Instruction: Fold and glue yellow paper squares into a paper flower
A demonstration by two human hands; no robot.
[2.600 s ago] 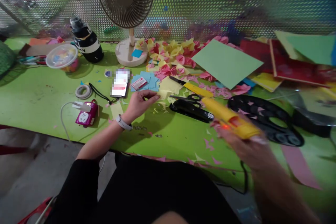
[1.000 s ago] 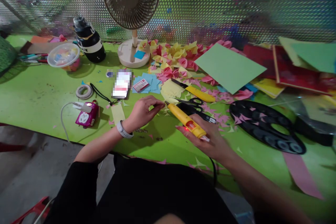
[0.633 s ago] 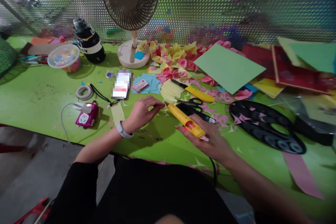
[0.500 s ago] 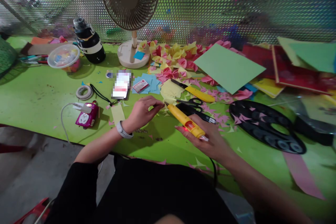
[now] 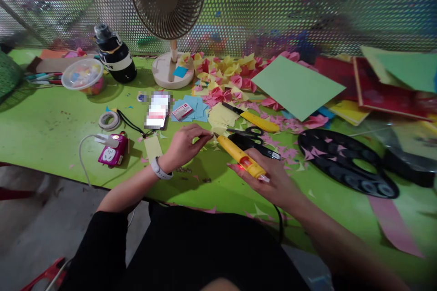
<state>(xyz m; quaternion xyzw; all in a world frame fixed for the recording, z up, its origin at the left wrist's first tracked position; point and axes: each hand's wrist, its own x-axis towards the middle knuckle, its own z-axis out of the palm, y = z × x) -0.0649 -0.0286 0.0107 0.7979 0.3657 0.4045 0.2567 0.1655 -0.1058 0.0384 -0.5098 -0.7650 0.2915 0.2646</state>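
Observation:
My right hand [image 5: 264,175] is closed around a yellow hot glue gun [image 5: 239,154], with a red light glowing by its grip. The gun's nozzle points up and left, at the fingertips of my left hand [image 5: 189,143]. Those left fingers are pinched together; whatever is between them is too small to make out. Just beyond the nozzle lies a pile of pale yellow paper pieces [image 5: 221,117]. A yellow utility knife [image 5: 259,120] and black scissors [image 5: 251,132] rest behind the glue gun.
A phone [image 5: 157,110], blue paper squares [image 5: 196,105], a tape roll [image 5: 109,120] and a purple power adapter [image 5: 113,151] lie leftward. Behind stand a fan [image 5: 172,72] and a bottle [image 5: 119,61]. Folded paper flowers [image 5: 225,70] and a black palette [image 5: 344,161] sit rightward.
Almost nothing differs. The glue gun's nozzle stays at my left fingertips, and both hands hold nearly the same pose; the view has shifted very slightly.

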